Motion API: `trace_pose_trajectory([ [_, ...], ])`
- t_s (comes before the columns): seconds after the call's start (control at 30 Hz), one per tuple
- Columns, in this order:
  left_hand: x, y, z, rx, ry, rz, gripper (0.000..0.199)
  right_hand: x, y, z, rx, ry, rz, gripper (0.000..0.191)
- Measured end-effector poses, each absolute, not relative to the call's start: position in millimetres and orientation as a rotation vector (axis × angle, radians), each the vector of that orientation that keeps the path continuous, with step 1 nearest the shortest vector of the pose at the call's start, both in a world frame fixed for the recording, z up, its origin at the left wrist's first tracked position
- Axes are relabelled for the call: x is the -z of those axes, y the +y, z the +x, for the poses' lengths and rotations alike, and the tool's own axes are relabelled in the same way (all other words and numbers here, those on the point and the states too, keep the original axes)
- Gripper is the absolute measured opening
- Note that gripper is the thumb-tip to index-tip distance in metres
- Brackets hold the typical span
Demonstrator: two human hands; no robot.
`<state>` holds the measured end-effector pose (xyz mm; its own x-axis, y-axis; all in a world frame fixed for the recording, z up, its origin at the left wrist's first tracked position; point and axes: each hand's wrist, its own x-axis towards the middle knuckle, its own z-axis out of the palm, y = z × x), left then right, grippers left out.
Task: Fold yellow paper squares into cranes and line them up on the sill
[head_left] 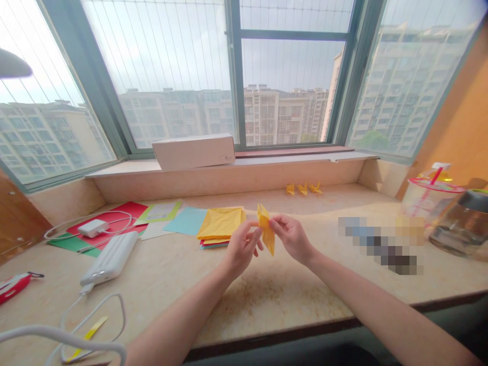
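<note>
Between my two hands, a folded piece of yellow paper (pixel 268 239) is held up above the stone counter, narrow and pointed at both ends. My left hand (pixel 242 245) pinches its left side between thumb and fingers. From the other side, my right hand (pixel 292 236) grips the paper's right edge with thumb and forefinger. Just behind my left hand lies a stack of paper squares (pixel 220 222), yellow on top with red and blue beneath. Three small yellow paper cranes (pixel 302 188) stand in a row near the back ledge.
To the left are a white power bank (pixel 110 258), a white charger (pixel 93 228) with cables, coloured sheets (pixel 186 220) and a red cutter (pixel 16 287). A white box (pixel 194 152) sits on the sill. A lidded cup (pixel 429 201) and a glass jar (pixel 461 223) stand at right.
</note>
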<state>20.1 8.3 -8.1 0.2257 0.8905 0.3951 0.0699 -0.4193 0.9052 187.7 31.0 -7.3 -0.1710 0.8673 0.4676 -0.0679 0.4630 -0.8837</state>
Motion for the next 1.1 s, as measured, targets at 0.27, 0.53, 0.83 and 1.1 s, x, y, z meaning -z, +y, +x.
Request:
trace_pose_trajectory([
  [0.27, 4, 11, 21, -1.455, 0.941, 1.557, 0.030, 14, 32, 182, -1.021, -1.457, -0.665, 0.025],
  [0.53, 2, 15, 19, -1.413, 0.901, 1.449, 0.038, 13, 35, 184, -1.093, -1.421, -0.679, 0.047],
  [0.83, -4, 8, 16, -1.359, 0.950, 1.478, 0.038, 7, 33, 186, -1.107, -1.512, -0.677, 0.032],
  [1.1, -3, 10, 17, -1.373, 0.846, 1.484, 0.045, 7, 32, 188, -1.058, -1.442, -0.694, 0.026],
])
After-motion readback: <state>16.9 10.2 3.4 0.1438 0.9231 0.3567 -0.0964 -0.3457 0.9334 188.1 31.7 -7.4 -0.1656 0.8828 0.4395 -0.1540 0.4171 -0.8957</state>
